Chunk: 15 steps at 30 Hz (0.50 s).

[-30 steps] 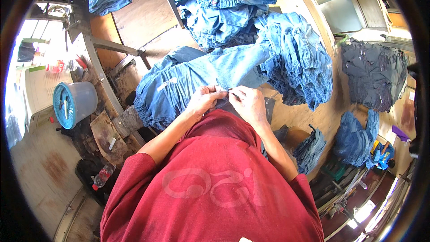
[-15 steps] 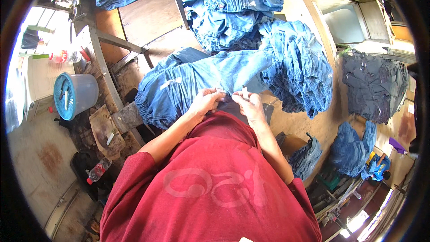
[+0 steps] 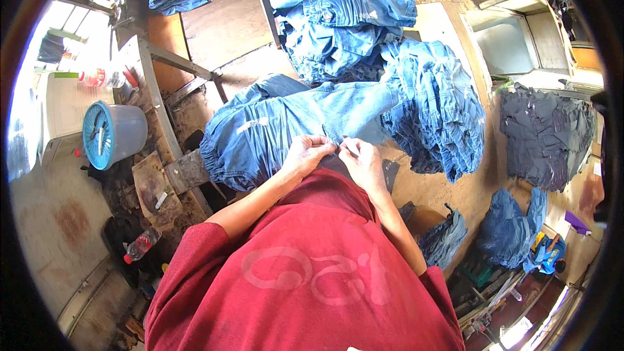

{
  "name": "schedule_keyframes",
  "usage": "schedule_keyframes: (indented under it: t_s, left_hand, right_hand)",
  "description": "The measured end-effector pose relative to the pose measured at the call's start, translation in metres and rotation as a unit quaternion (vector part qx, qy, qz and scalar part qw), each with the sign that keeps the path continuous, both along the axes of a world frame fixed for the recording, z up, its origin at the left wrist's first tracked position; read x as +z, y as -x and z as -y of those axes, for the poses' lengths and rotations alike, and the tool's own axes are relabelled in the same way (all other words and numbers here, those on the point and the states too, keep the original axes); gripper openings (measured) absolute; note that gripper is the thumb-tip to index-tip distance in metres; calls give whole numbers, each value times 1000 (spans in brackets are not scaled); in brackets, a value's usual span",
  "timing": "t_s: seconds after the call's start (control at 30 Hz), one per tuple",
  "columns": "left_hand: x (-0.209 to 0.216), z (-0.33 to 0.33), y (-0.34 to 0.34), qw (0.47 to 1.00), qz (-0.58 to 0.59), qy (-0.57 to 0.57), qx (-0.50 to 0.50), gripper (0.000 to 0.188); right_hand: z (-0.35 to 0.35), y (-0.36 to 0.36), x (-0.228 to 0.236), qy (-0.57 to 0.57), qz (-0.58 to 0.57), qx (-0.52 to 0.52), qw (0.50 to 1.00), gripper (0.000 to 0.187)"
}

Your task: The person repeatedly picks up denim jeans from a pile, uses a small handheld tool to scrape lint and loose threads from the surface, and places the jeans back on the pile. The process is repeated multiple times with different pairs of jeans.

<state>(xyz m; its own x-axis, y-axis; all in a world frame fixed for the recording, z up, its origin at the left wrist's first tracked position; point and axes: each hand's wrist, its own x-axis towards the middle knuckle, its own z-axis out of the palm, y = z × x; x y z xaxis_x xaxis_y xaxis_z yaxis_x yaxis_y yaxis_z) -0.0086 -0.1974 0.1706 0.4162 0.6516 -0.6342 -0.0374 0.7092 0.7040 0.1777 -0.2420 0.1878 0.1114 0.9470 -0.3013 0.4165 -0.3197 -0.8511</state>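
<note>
A pair of light blue denim trousers (image 3: 325,104) lies across in front of me, its gathered elastic end to the left. At its near edge my left hand (image 3: 309,156) is closed, thumb and forefinger pinched together. My right hand (image 3: 361,164) is closed in a pinch too, its fingertips almost meeting the left ones. What the fingertips hold is too small and hidden to name. Dark cloth (image 3: 389,172) shows beside and below the right hand. A bunched heap of blue denim (image 3: 435,110) adjoins the trousers on the right.
More denim garments (image 3: 338,13) are piled at the far side. Dark grey folded garments (image 3: 546,133) are stacked at the right, with blue denim (image 3: 510,227) nearer. At the left are a wooden frame (image 3: 156,97), a bucket with a blue lid (image 3: 117,135) and a plastic bottle (image 3: 142,246).
A small pale piece that stuck up from my right fingers no longer shows. My right fingers have curled in more, close to the left ones. The view has shifted slightly.
</note>
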Motion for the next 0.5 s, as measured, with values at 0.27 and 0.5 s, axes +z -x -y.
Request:
schedule_keyframes:
  t_s: [0.27, 0.5]
  left_hand:
    - [-13, 8, 4, 995, 17, 68, 68, 16]
    - [-10, 0, 9, 983, 67, 157, 71, 18]
  right_hand:
    - [5, -11, -23, 226, -370, -144, 889, 30]
    - [6, -12, -26, 234, -383, -148, 882, 32]
